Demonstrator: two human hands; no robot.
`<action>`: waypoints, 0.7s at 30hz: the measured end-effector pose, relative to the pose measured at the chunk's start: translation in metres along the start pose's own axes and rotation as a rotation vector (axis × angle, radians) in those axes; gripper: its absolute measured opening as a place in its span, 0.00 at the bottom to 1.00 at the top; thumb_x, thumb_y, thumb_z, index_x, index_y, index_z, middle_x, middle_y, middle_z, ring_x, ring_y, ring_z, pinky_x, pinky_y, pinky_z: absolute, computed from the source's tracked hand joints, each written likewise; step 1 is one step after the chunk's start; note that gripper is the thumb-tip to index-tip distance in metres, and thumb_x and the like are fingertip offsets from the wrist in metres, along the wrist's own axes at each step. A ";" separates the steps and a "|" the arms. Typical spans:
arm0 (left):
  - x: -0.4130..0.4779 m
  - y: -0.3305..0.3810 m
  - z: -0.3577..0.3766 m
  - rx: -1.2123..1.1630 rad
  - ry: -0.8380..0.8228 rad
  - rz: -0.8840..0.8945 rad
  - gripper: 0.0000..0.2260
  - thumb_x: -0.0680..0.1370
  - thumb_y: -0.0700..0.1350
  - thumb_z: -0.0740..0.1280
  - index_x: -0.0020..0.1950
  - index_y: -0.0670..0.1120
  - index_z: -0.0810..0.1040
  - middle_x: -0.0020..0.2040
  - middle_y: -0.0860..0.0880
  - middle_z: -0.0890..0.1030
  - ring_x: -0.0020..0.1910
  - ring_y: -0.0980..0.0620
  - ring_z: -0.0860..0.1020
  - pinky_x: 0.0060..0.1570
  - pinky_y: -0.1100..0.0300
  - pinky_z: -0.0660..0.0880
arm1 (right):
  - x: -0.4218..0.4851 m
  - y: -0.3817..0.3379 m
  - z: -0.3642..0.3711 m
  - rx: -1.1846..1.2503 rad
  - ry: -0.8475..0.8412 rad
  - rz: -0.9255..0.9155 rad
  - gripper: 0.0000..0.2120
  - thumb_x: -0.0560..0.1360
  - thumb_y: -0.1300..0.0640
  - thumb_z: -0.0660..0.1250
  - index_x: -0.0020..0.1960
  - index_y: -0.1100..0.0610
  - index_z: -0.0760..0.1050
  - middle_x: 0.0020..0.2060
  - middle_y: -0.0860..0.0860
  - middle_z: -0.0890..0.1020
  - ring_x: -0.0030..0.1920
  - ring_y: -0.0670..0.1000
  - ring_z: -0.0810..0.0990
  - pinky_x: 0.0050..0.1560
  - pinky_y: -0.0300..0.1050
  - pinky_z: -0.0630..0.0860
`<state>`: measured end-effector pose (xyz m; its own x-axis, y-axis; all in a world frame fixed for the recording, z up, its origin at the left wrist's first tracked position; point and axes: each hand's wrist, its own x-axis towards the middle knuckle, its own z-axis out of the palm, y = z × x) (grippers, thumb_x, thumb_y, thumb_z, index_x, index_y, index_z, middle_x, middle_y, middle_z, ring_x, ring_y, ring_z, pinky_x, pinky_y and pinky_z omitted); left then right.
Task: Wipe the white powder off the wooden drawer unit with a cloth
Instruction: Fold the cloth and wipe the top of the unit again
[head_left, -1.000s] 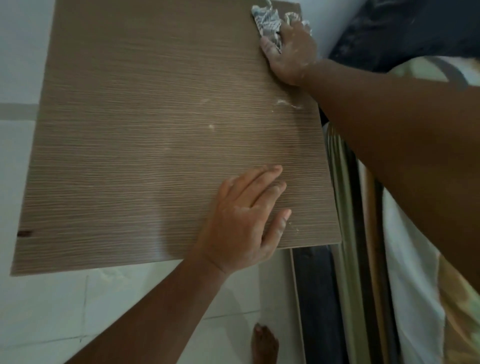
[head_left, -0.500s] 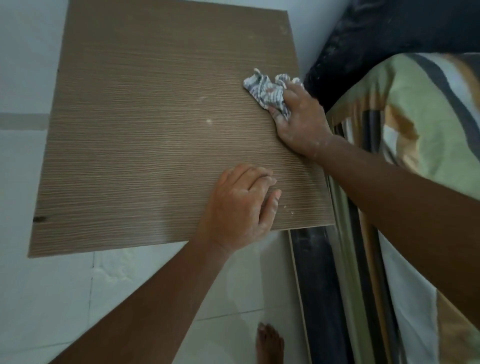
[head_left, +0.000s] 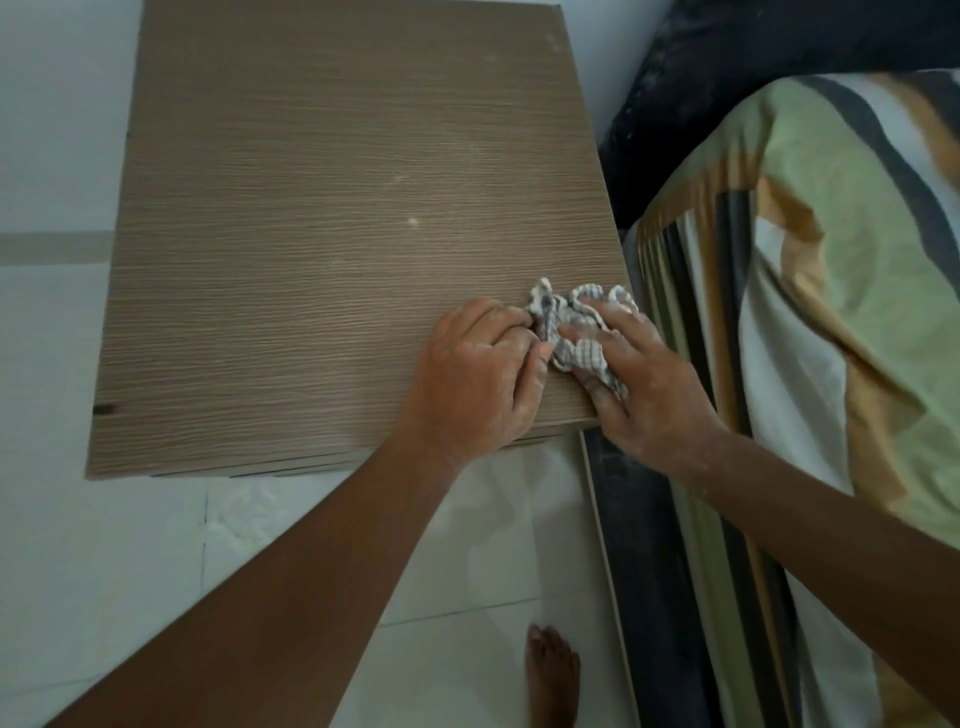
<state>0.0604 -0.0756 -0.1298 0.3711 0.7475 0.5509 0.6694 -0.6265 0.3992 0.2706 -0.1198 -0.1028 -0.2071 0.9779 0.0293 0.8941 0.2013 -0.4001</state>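
Observation:
The wooden drawer unit (head_left: 311, 249) shows its brown grained top from above. A few small white powder specks (head_left: 413, 222) lie on it right of centre. A crumpled checked cloth (head_left: 569, 325) sits at the top's near right corner. My right hand (head_left: 644, 384) presses down on the cloth, its fingers dusted white. My left hand (head_left: 478, 379) rests just left of it, fingertips pinching the cloth's left edge.
A bed with a striped green, orange and white sheet (head_left: 831, 312) runs along the right, close to the unit. A dark pillow (head_left: 779, 62) lies at its far end. White floor tiles (head_left: 104, 571) with spilled powder and my bare foot (head_left: 553, 675) are below.
My right hand has dragged the cloth from the far right corner down the right side to the near corner. My left hand curled its fingers and met the cloth.

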 end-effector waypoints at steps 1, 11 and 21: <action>0.000 0.000 0.000 0.004 0.001 0.002 0.15 0.82 0.45 0.67 0.46 0.38 0.90 0.51 0.42 0.91 0.52 0.40 0.88 0.56 0.46 0.80 | -0.009 -0.001 0.001 0.002 -0.003 -0.009 0.24 0.79 0.59 0.68 0.74 0.54 0.72 0.76 0.54 0.68 0.78 0.61 0.65 0.67 0.63 0.76; 0.000 0.000 -0.001 0.000 -0.007 -0.001 0.16 0.83 0.44 0.65 0.45 0.37 0.89 0.49 0.42 0.92 0.51 0.39 0.89 0.56 0.46 0.82 | -0.084 -0.023 0.004 0.040 -0.053 -0.120 0.26 0.74 0.67 0.68 0.70 0.51 0.71 0.74 0.52 0.71 0.77 0.62 0.67 0.57 0.60 0.83; -0.014 0.026 -0.012 -0.160 -0.053 0.001 0.19 0.84 0.45 0.64 0.67 0.34 0.85 0.71 0.37 0.85 0.73 0.40 0.79 0.73 0.42 0.74 | -0.037 -0.031 -0.031 0.261 0.226 0.290 0.43 0.75 0.52 0.75 0.81 0.60 0.56 0.75 0.56 0.70 0.74 0.50 0.70 0.76 0.46 0.67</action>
<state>0.0649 -0.1049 -0.1186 0.4081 0.7552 0.5130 0.5596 -0.6509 0.5130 0.2635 -0.1607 -0.0628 0.1552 0.9854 0.0698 0.7662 -0.0754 -0.6381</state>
